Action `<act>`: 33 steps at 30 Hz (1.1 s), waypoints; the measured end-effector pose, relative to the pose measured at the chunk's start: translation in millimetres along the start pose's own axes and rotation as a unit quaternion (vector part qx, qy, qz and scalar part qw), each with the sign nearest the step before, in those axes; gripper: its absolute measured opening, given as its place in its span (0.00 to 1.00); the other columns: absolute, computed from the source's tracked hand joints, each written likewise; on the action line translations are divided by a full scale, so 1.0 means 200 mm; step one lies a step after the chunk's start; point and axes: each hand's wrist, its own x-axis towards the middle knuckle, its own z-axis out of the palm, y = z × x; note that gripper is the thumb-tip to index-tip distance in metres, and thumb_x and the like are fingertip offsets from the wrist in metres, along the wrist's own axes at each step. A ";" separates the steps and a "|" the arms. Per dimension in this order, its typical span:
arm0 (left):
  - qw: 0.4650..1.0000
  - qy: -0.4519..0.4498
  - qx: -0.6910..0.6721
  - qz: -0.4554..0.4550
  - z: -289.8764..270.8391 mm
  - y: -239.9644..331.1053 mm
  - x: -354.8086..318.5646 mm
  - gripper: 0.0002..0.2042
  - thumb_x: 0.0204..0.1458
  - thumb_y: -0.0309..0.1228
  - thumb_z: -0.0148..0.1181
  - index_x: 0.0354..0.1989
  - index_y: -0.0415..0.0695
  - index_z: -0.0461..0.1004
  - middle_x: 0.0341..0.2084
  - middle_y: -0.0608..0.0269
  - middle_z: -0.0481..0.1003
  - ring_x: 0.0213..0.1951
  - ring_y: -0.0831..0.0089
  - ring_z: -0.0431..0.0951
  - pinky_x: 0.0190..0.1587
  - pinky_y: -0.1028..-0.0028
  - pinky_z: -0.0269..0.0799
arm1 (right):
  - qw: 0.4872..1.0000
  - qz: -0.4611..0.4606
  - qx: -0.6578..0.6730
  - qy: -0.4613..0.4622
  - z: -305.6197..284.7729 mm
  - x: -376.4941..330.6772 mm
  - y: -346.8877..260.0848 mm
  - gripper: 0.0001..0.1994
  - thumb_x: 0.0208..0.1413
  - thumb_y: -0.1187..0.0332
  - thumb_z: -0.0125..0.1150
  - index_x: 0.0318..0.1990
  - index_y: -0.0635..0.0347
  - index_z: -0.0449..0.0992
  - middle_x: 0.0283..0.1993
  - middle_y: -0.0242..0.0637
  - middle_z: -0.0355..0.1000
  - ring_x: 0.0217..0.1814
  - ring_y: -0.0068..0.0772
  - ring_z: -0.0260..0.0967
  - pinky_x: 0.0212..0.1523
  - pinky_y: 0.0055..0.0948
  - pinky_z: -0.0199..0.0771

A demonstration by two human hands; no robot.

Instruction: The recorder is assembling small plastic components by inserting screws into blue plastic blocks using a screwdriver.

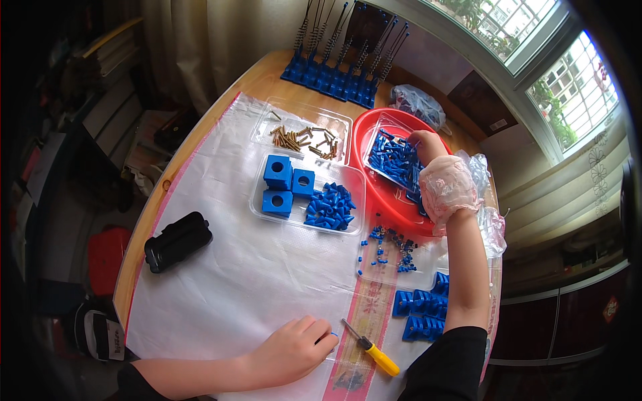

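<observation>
My left hand (297, 351) rests low on the white cloth, fingers curled. A sliver of a small blue piece (334, 334) shows at its fingertips; its kind is hidden. Just right of it lies a screwdriver (374, 354) with a yellow handle. My right hand (426, 146), with a pink ruffled cuff at the wrist, reaches into a clear box of slim blue plastic pieces (391, 157) inside a red basin (376, 194). Its fingers are bent and close together; what they hold, if anything, is hidden.
Clear trays hold brass screws (291, 139), blue blocks (277, 172) with blue cones (331, 207), and tiny fittings (401, 250). Blue parts (422, 311) stand beside my right forearm. A black case (178, 242) lies left. Blue bases with springs (331, 80) line the far edge.
</observation>
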 end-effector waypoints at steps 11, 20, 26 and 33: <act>1.000 -0.013 0.001 -0.003 -0.01 -0.01 0.00 0.07 0.46 0.24 0.56 0.35 0.40 0.69 0.34 0.57 0.68 0.38 0.63 0.70 0.39 0.70 0.70 | 0.988 0.074 -0.130 -0.041 -0.01 0.06 -0.17 0.08 0.43 0.69 0.68 0.33 0.53 0.82 0.37 0.40 0.78 0.44 0.43 0.76 0.46 0.38 0.75; 1.000 -0.007 -0.003 0.007 0.00 0.00 0.01 0.07 0.46 0.24 0.57 0.34 0.40 0.70 0.34 0.57 0.68 0.38 0.64 0.70 0.39 0.70 0.70 | 0.995 0.062 -0.072 0.018 -0.04 0.05 -0.11 0.07 0.44 0.71 0.67 0.33 0.56 0.81 0.38 0.42 0.78 0.42 0.41 0.77 0.46 0.35 0.76; 1.000 -0.020 -0.005 -0.014 -0.02 0.00 0.00 0.09 0.48 0.27 0.62 0.38 0.40 0.74 0.34 0.58 0.69 0.38 0.63 0.70 0.40 0.68 0.70 | 0.945 -0.065 0.307 -0.096 -0.20 -0.01 -0.42 0.07 0.54 0.75 0.61 0.39 0.65 0.79 0.36 0.37 0.78 0.39 0.27 0.75 0.43 0.25 0.75; 1.000 -0.015 -0.001 -0.004 -0.01 0.01 0.00 0.07 0.46 0.23 0.56 0.34 0.39 0.70 0.35 0.56 0.68 0.39 0.62 0.70 0.40 0.69 0.70 | 0.875 -0.126 0.393 -0.255 -0.29 -0.36 -0.89 0.08 0.57 0.72 0.60 0.42 0.64 0.80 0.40 0.34 0.79 0.43 0.24 0.75 0.47 0.23 0.74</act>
